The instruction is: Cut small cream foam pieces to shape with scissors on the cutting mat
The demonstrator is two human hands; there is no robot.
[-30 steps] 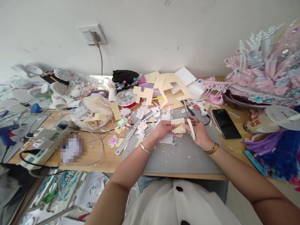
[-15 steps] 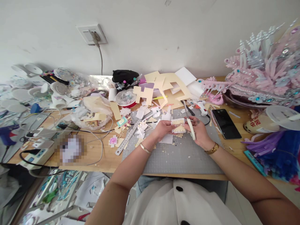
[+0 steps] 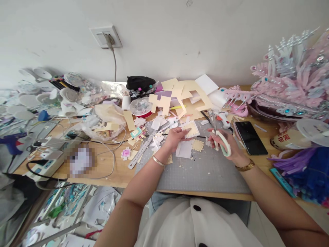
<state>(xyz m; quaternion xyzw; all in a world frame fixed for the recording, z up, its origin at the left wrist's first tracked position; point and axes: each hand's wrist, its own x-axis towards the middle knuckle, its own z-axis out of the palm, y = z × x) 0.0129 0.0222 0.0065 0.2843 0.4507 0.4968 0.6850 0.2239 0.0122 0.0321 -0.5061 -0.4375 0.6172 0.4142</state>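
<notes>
My left hand [image 3: 177, 138] pinches a cream card piece with scalloped edges on white paper [image 3: 191, 130], lifted above the grey cutting mat [image 3: 205, 175]. In my right hand [image 3: 228, 145] is a pair of scissors [image 3: 223, 142] with pale handles, its blades pointing away toward the wall. My fingers are through or around the handles. Another cream scalloped piece [image 3: 198, 145] lies flat on the mat between my hands, beside a white paper square [image 3: 184, 149]. Small offcuts are scattered around them.
A steel ruler [image 3: 140, 152] lies left of the mat. Cut cream card sheets [image 3: 180, 90] are heaped at the back. A phone [image 3: 251, 138], a lidded drink cup [image 3: 295, 137] and a glue gun [image 3: 223, 120] stand or lie on the right. Cables [image 3: 113, 151] cross the left side.
My right hand with the scissors has moved right, away from the card piece. My left hand has raised and tilted the piece, and the scalloped piece on the mat now shows.
</notes>
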